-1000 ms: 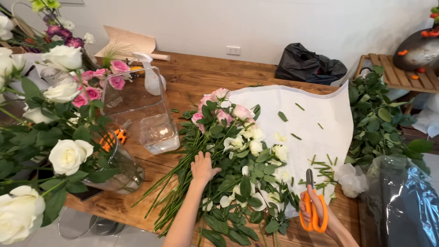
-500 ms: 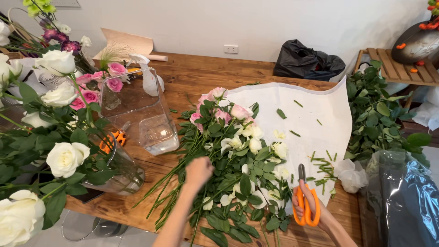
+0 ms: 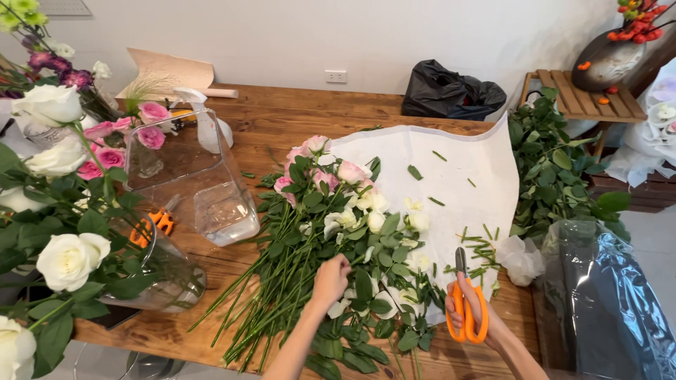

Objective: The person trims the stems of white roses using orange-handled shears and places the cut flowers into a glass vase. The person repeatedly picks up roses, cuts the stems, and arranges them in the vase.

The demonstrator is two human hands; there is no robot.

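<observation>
A pile of cut flowers (image 3: 331,232) with pink and white blooms and long green stems lies across the wooden table (image 3: 282,127). My left hand (image 3: 329,279) rests on the stems in the middle of the pile, fingers curled around them. My right hand (image 3: 470,309) holds orange-handled scissors (image 3: 466,302) with the blades pointing away, over the near edge of a white paper sheet (image 3: 451,169). Small cut stem pieces (image 3: 479,243) are scattered on that paper just beyond the blades.
A clear glass vase (image 3: 204,183) with a little water stands left of the pile. White and pink roses in vases (image 3: 70,204) crowd the left edge. A black bag (image 3: 451,91) sits at the back, leafy greenery (image 3: 563,169) and plastic wrap (image 3: 612,295) at the right.
My left hand has slid down and right along the stems toward me. My right hand with the scissors has stayed near the paper's near edge.
</observation>
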